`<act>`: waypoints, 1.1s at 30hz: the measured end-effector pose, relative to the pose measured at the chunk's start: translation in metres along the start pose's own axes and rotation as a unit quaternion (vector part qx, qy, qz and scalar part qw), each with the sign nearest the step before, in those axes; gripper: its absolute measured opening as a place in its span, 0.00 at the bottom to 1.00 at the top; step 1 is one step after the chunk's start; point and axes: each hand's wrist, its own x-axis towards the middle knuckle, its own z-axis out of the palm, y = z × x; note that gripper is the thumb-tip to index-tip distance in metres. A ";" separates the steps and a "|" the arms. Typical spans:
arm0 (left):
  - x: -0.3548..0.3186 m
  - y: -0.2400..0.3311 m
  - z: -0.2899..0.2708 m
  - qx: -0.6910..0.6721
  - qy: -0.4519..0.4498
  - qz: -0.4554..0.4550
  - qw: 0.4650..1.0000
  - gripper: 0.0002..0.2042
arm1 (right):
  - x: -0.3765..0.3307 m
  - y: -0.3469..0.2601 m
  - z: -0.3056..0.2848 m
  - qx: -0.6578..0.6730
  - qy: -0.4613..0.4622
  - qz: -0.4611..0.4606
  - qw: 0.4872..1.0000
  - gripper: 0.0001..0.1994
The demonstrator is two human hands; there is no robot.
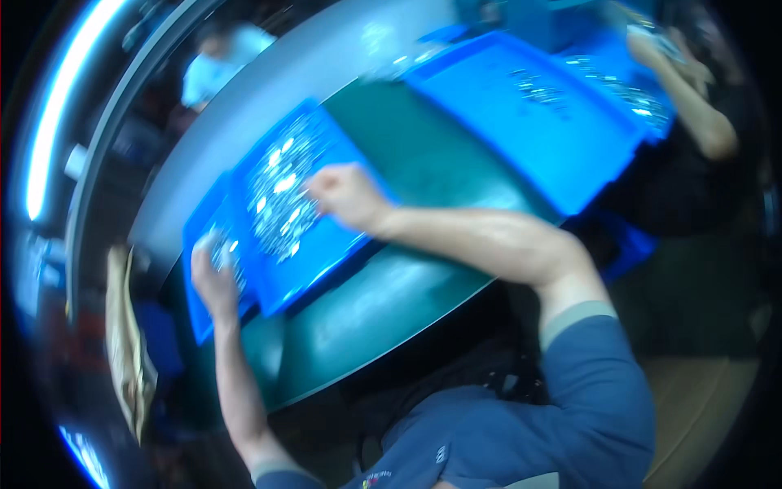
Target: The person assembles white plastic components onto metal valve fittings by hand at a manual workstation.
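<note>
Two blue trays sit side by side on the green table. The larger blue tray (332, 265) holds a heap of small shiny metal pieces (281, 183), too blurred to name more closely. Above its right part is my right hand (346, 196), fingers curled closed; whatever they pinch, if anything, is hidden. Further left, my left hand (213, 273) is over the narrower blue tray (199, 322), which also has shiny metal pieces (232, 244) in it. Motion smears the left fingers, so their grip cannot be made out.
A big blue tray (521, 151) with some small metal pieces lies at the right of the green table (407, 273). Past it, a co-worker's arm (688, 106) reaches near more metal pieces. Another person (220, 65) is at the far left. A tan bundle (126, 342) hangs beside the table.
</note>
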 end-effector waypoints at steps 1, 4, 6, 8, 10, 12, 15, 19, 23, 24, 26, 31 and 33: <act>0.004 0.014 -0.002 0.035 0.003 0.008 0.999 0.12 | -0.001 -0.003 -0.005 -0.019 0.018 -0.024 0.999 0.17; 0.006 0.038 0.013 -0.040 -0.103 0.050 0.993 0.12 | -0.002 -0.015 -0.002 -0.012 0.020 -0.001 1.000 0.18; 0.002 0.052 0.031 -0.044 -0.163 0.061 0.984 0.11 | -0.003 -0.016 0.004 0.000 0.004 -0.003 1.000 0.17; 0.006 0.080 0.043 -0.028 -0.218 0.058 0.974 0.12 | -0.004 -0.017 0.001 -0.007 -0.002 0.002 1.000 0.17; 0.010 0.083 0.055 0.013 -0.257 0.084 0.963 0.10 | -0.004 -0.017 0.004 -0.011 -0.004 0.004 1.000 0.17; 0.013 0.084 0.060 0.019 -0.260 0.085 0.962 0.09 | -0.005 -0.016 0.006 0.000 -0.005 -0.004 1.000 0.17; 0.013 0.088 0.064 0.016 -0.254 0.097 0.962 0.08 | -0.006 -0.016 0.004 -0.012 -0.014 -0.002 1.000 0.17; 0.010 0.093 0.066 -0.005 -0.254 0.118 0.960 0.09 | -0.007 -0.017 0.000 -0.037 -0.019 0.005 0.999 0.17; 0.011 0.087 0.064 -0.033 -0.280 0.087 0.956 0.08 | -0.007 -0.015 0.002 -0.028 -0.025 -0.001 0.999 0.16; 0.012 0.083 0.062 -0.049 -0.309 0.034 0.949 0.08 | -0.006 -0.016 0.003 -0.025 -0.025 -0.002 0.999 0.16; 0.014 0.074 0.059 -0.173 -0.307 -0.092 0.931 0.09 | -0.007 -0.017 0.003 -0.033 -0.036 -0.005 0.999 0.16; 0.003 0.065 0.054 -0.553 -0.137 -0.343 0.747 0.11 | -0.009 -0.018 0.003 -0.062 -0.074 -0.004 0.995 0.16; -0.002 0.068 0.055 -0.575 -0.127 -0.357 0.725 0.11 | -0.010 -0.019 0.003 -0.079 -0.079 0.004 0.994 0.16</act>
